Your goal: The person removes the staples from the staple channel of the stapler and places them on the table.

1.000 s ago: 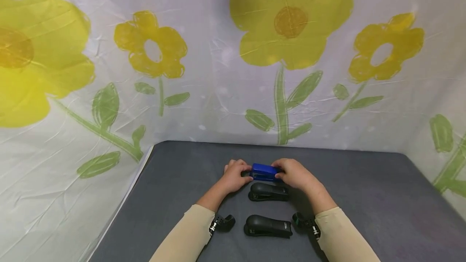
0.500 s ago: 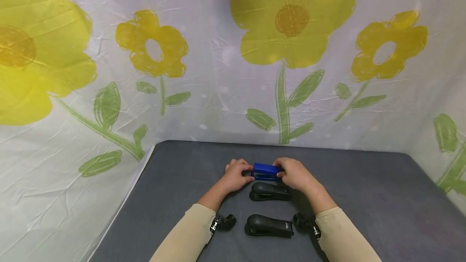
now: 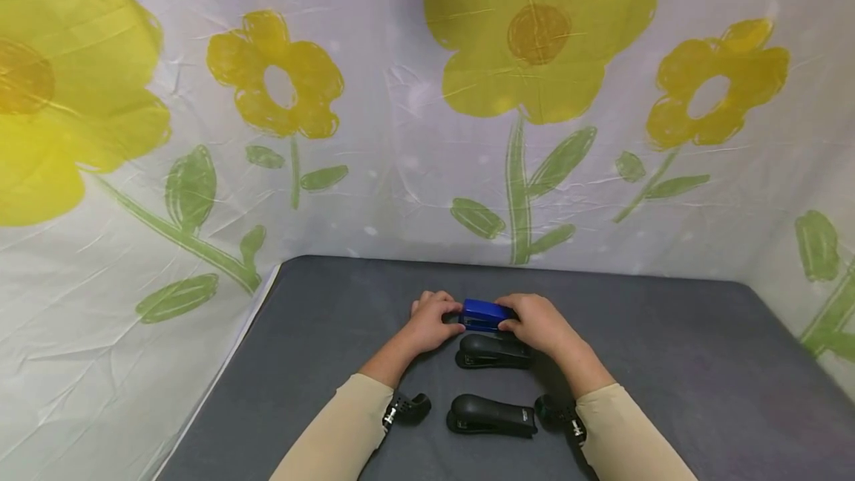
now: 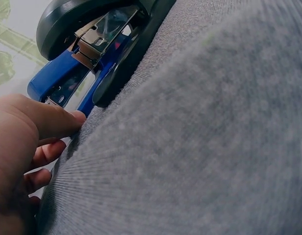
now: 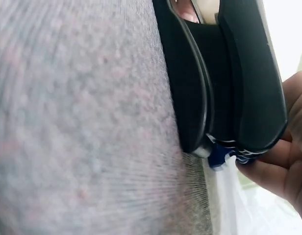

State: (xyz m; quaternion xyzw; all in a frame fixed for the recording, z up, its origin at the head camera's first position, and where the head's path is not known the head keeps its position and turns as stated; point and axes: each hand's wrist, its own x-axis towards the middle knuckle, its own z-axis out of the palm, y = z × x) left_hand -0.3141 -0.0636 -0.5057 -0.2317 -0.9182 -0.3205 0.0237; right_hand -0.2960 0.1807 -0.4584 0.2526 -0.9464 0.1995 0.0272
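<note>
A blue stapler (image 3: pixel 482 314) lies crosswise on the dark cloth, farthest of three staplers. My left hand (image 3: pixel 430 323) holds its left end, thumb on the near side and index finger at the far side. In the left wrist view, the thumb (image 4: pixel 75 119) meets the tip of the blue base. My right hand (image 3: pixel 539 321) pinches the right end between thumb and fingers. From the right wrist, a black stapler (image 5: pixel 254 73) hides most of the blue one, leaving only a blue corner (image 5: pixel 218 155) in sight beside the fingers (image 5: pixel 268 174).
A black stapler (image 3: pixel 493 352) lies just on the near side of the blue one. Another black stapler (image 3: pixel 490 416) sits nearer, between my forearms. Dark grey cloth covers the table (image 3: pixel 641 362). Behind stands a white curtain (image 3: pixel 394 199) with yellow flowers.
My right hand has shifted slightly left over the blue stapler's right end. The left hand keeps its place at the other end, and the black staplers stay put.
</note>
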